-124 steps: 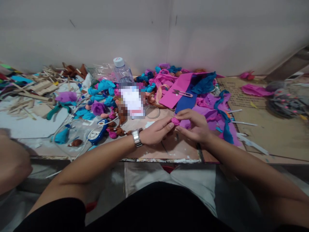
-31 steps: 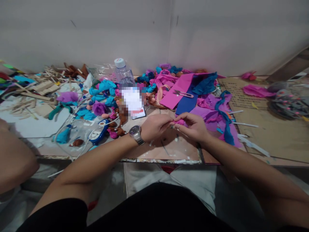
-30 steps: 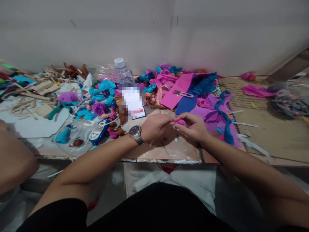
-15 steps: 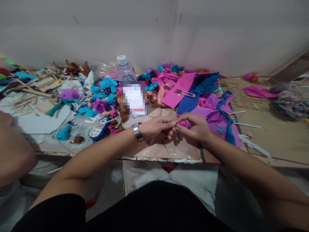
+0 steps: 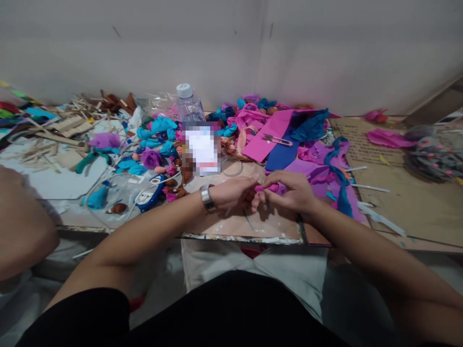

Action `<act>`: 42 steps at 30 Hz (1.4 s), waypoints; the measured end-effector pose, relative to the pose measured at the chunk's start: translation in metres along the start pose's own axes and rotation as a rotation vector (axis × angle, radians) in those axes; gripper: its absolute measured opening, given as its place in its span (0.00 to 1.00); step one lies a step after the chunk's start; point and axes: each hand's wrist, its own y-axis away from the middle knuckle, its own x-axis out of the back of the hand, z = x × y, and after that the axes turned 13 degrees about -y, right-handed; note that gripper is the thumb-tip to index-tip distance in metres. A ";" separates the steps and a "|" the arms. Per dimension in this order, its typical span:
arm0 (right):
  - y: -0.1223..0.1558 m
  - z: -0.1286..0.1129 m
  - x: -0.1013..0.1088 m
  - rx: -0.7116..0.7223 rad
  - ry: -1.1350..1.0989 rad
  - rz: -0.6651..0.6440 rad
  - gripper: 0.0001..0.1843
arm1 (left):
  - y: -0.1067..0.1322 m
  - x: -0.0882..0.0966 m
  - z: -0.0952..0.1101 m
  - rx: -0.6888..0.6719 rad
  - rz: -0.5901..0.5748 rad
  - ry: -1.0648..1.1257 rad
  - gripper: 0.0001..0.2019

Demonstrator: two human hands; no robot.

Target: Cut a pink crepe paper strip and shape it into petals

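Observation:
Between my two hands, just above the table's front part, is a small piece of pink crepe paper [image 5: 270,187]. My left hand [image 5: 237,192], with a metal watch [image 5: 207,197] on its wrist, closes its fingers on the paper's left end. From the other side my right hand [image 5: 291,190] pinches the same paper between thumb and fingers. Much of the paper is hidden by the fingers. Just beyond my hands lie a wire ring [image 5: 232,166] and pink paper sheets [image 5: 265,137] with small thread snips [image 5: 277,140] on top.
A bottle [image 5: 190,106] stands behind a phone with a blurred screen [image 5: 201,149]. Rolled paper flowers [image 5: 152,158], a blue tape measure [image 5: 150,193] and wooden sticks [image 5: 47,144] crowd the left. Purple paper [image 5: 307,173] and cardboard [image 5: 390,202] lie right. Another person's arm [image 5: 25,224] rests far left.
My fingers have shifted around the pink paper, and more of it shows between my hands. My left thumb has lifted slightly. The things on the table stay put.

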 end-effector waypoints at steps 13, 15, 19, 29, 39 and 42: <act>0.003 0.000 -0.001 -0.109 0.019 0.081 0.06 | -0.006 -0.002 -0.008 -0.261 0.204 -0.364 0.28; 0.003 -0.001 -0.002 -0.114 0.018 0.088 0.05 | -0.005 0.001 -0.008 -0.340 0.305 -0.625 0.26; 0.004 0.000 -0.002 -0.109 -0.010 0.063 0.04 | -0.002 0.006 -0.006 -0.488 0.413 -1.012 0.22; 0.002 0.001 0.000 -0.117 -0.043 -0.001 0.08 | -0.003 0.007 -0.006 -0.481 0.380 -1.042 0.23; 0.002 0.002 0.001 -0.163 -0.017 -0.001 0.05 | -0.004 0.012 -0.008 -0.471 0.350 -1.050 0.24; 0.000 -0.001 0.002 -0.188 -0.049 -0.009 0.03 | -0.004 0.013 -0.007 -0.475 0.336 -1.044 0.25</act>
